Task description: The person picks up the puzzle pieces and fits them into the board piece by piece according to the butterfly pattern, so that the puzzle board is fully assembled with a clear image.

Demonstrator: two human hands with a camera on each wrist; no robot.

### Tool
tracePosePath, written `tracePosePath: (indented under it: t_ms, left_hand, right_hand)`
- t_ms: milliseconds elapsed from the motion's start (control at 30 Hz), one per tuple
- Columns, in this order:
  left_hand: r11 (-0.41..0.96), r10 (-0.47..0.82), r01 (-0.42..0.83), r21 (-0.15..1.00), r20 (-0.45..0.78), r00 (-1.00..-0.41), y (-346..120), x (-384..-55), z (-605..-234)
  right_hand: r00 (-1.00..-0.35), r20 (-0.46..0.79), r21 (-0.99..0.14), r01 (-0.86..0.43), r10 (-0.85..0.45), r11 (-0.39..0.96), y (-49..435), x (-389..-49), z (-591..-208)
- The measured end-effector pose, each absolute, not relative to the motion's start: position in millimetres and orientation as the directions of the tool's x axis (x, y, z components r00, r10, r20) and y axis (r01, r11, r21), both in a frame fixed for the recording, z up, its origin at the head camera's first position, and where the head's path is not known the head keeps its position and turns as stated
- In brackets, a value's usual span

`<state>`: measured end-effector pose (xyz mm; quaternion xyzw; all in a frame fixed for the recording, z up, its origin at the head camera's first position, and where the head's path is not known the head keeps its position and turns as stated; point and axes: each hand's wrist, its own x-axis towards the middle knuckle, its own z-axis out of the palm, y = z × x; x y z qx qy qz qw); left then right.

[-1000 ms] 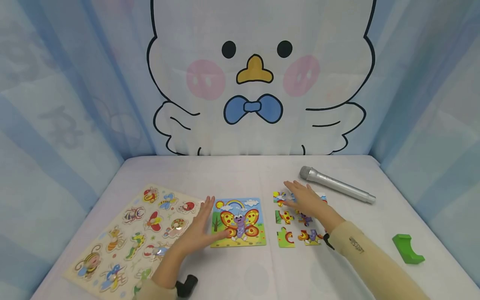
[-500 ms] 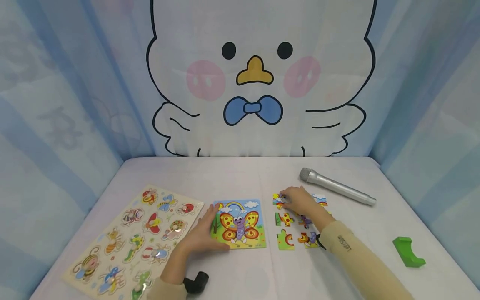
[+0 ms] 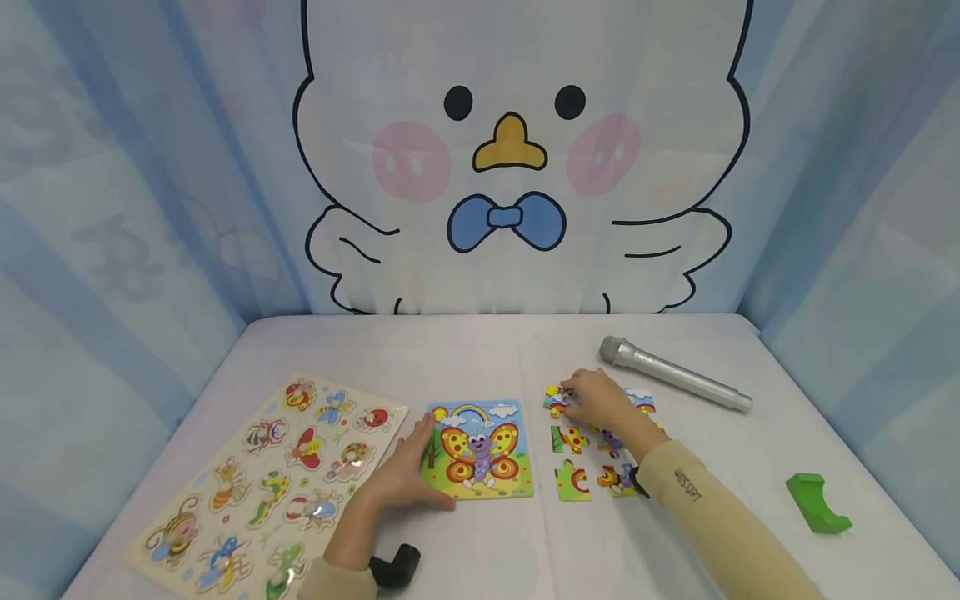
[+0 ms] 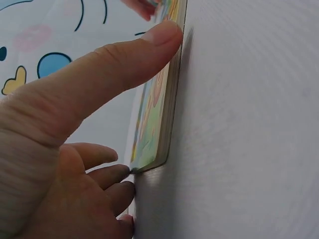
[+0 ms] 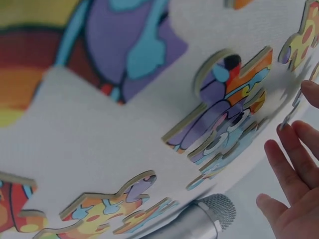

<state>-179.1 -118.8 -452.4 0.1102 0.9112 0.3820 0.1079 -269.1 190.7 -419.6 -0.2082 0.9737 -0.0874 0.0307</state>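
In the head view my left hand [image 3: 401, 479] lies at the left side of a square butterfly picture board [image 3: 483, 492]. The left wrist view has the thumb [image 4: 162, 37] along the board's front edge and the loosely bent fingers at its corner. My right hand [image 3: 606, 402] pinches a jigsaw piece [image 3: 554, 403] with a sun on it, at the upper left of a group of loose pieces. That piece shows edge-on between thumb and finger in the right wrist view. Other butterfly pieces, such as a green-cornered one [image 3: 573, 482], lie below; some are hidden under the hand and forearm.
A wooden insect puzzle board [image 3: 210, 521] lies slanted on the left. Behind the right hand rests a silver toy microphone [image 3: 678, 375]. A green arched block [image 3: 819, 504] is at the far right. A printed curtain [image 3: 510, 275] hangs behind the table.
My right hand has come down from above the pieces, pinched the sun piece and shifted it slightly left. The left hand has settled from over the board to its left and front edges.
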Motion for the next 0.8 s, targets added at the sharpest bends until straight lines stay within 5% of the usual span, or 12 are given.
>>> tracePosePath:
  t_ms: [333,800]
  left_hand:
    - [0.695,0.270,0.097,0.713,-0.133,-0.954,-117,-178,-452]
    - [0.687,0.277,0.105,0.719,-0.126,-0.952,-121,-181,-454]
  right_hand:
    - [-0.878,-0.001,-0.316,-0.453,-0.478,0.834,163,-261,-408]
    - [-0.809,-0.069,-0.352,-0.527,-0.583,0.773,107,-248,-416]
